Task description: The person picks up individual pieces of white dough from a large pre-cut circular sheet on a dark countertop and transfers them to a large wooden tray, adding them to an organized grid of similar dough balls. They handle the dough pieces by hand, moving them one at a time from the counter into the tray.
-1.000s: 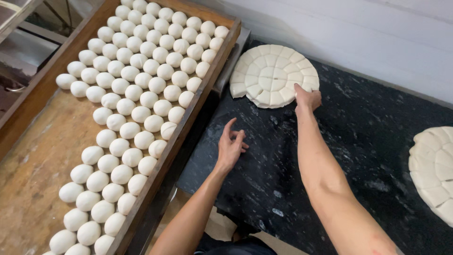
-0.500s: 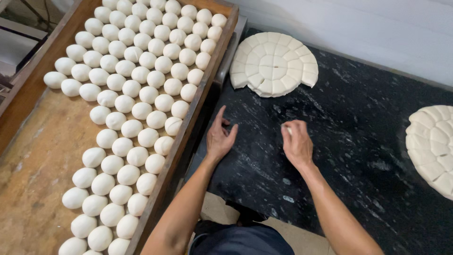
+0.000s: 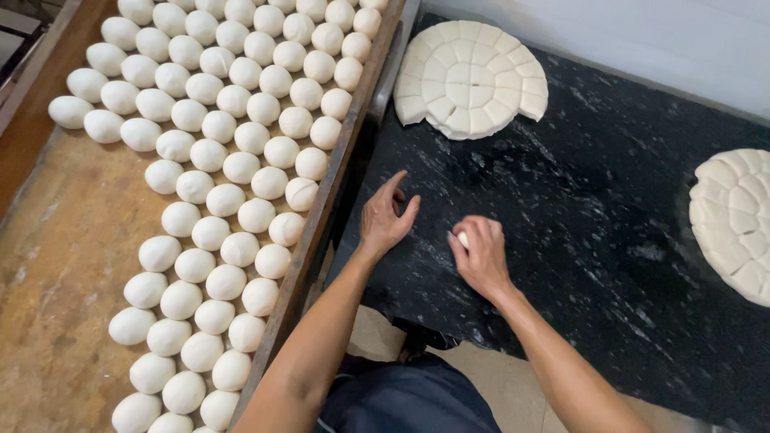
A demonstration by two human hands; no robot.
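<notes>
My right hand (image 3: 480,255) rests on the black stone counter (image 3: 609,216), fingers curled over a small white piece of dough (image 3: 463,238). My left hand (image 3: 386,218) lies a little to its left on the counter, fingers spread, holding nothing. Beyond both hands sits a round white dough disc (image 3: 470,78) cut into several squares, with a piece gone from its left edge. Left of the counter, a wooden tray (image 3: 64,240) carries rows of round white dough balls (image 3: 241,172).
A second cut dough disc (image 3: 736,220) lies at the counter's right edge. The tray's raised wooden rim (image 3: 330,188) runs between tray and counter. A white wall (image 3: 642,36) backs the counter. Dark trousers (image 3: 409,397) show below.
My right hand has drawn back from the far dough disc to the near counter with a piece of dough under it. My left hand stayed near the tray rim.
</notes>
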